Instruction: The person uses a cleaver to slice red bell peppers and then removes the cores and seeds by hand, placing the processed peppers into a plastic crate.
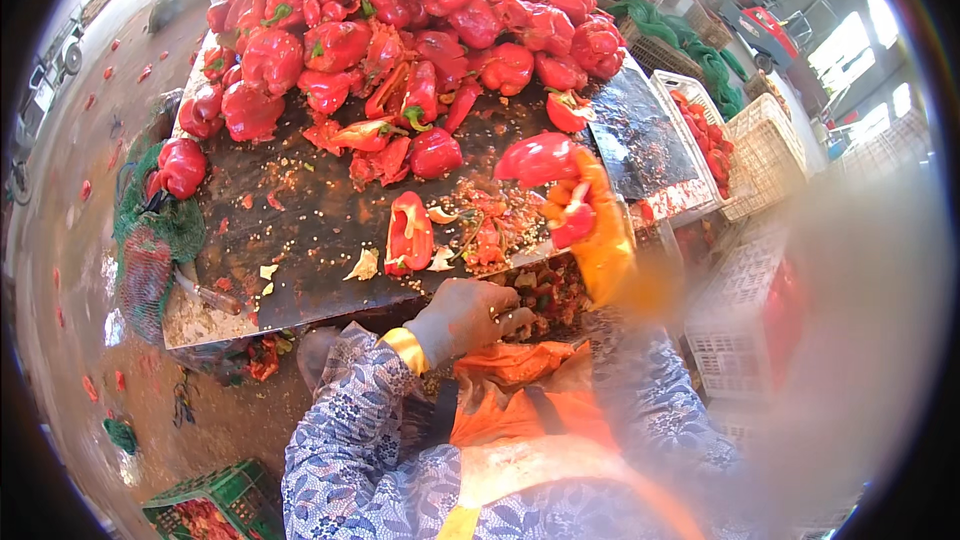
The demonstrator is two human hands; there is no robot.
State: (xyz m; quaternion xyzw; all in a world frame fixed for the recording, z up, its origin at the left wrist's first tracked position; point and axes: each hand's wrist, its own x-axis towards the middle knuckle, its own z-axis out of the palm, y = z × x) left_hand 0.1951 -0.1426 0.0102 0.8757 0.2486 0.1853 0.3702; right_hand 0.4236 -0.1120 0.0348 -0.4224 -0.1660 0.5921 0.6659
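Observation:
My left hand (469,319), in a grey glove with a yellow cuff, is at the table's near edge, above a gap filled with pepper waste (551,289). Its fingers are bent and partly hidden; I cannot tell whether it holds anything. My right hand (600,217), in an orange glove, holds a red bell pepper (536,159) and a small red thing with a pale stem-like part (576,221). A halved red pepper (409,234) lies cut side up on the dark tabletop (307,240), beside seeds and scraps. A heap of red peppers (420,22) covers the far side.
A knife (206,294) lies at the table's near left corner, beside a green mesh bag (161,240). On the right stand a white crate (694,94) with pepper pieces and stacked crates. A green crate (217,499) is on the floor at lower left.

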